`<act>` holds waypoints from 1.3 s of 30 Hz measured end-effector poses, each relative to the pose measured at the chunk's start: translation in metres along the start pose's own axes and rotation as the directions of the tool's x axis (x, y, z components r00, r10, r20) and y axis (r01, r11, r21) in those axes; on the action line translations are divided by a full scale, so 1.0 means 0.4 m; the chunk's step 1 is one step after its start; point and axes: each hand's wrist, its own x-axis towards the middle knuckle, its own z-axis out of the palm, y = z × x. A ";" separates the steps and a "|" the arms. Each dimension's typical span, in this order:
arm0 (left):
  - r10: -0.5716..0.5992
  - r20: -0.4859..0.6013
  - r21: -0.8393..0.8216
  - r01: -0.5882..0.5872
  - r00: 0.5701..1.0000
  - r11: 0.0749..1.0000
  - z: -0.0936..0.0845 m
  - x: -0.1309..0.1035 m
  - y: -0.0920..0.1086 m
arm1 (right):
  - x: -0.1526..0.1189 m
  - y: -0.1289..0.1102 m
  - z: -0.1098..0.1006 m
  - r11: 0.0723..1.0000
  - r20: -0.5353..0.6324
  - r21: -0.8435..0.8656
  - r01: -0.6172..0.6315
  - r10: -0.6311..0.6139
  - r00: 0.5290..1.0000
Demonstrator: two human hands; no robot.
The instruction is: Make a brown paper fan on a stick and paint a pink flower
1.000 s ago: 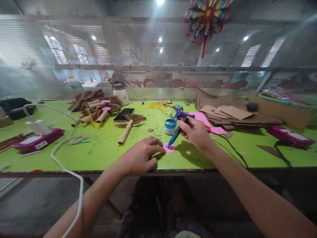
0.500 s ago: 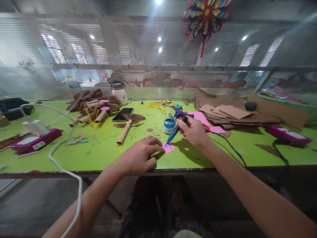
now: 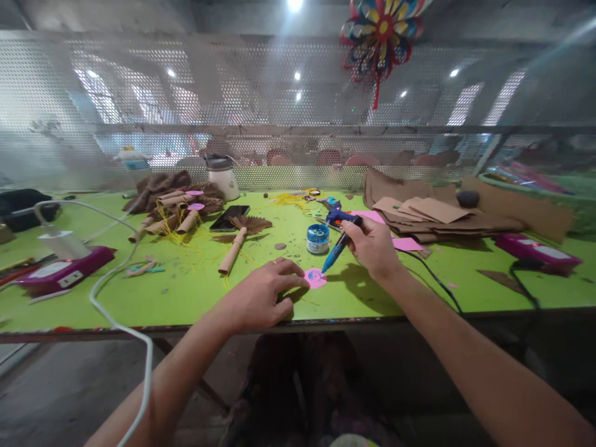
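Note:
A blue marker (image 3: 336, 253) slants down from my right hand (image 3: 374, 249), which is closed around its dark upper end. Its tip is at the right edge of a pink paper circle (image 3: 315, 279) that bears blue drawn lines. My left hand (image 3: 264, 290) lies on the table with fingers stretched out, the fingertips at the circle's left edge. Just behind the circle stands a small blue-rimmed jar (image 3: 318, 239). A blue glue gun (image 3: 339, 214) lies behind my right hand, partly hidden.
On the green table (image 3: 186, 304), a brown paper tube with a pleated fan (image 3: 234, 249) lies left, near a phone (image 3: 230, 217). More tubes (image 3: 170, 217) are heaped beyond. Brown paper sheets (image 3: 428, 214) are stacked right. Purple power strips (image 3: 69, 271) sit at both sides; a white cable (image 3: 109, 313) crosses the left.
The marker in my right hand has shifted slightly right, from inside the pink circle to its right edge, uncovering more of the blue lines. My left hand stays in place.

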 end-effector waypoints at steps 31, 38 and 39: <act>-0.008 -0.007 0.002 0.008 1.000 1.000 -0.002 -0.002 0.001 | 0.005 0.003 0.003 0.989 -0.002 -0.146 0.023 -0.023 1.000; -0.007 -0.004 0.001 0.007 1.000 1.000 0.000 0.001 -0.001 | -0.011 -0.006 0.020 1.000 0.125 0.011 -0.007 0.005 0.992; -0.005 -0.004 0.002 0.005 1.000 1.000 0.000 0.001 -0.001 | -0.013 -0.007 0.022 1.000 0.149 0.018 -0.010 0.007 0.989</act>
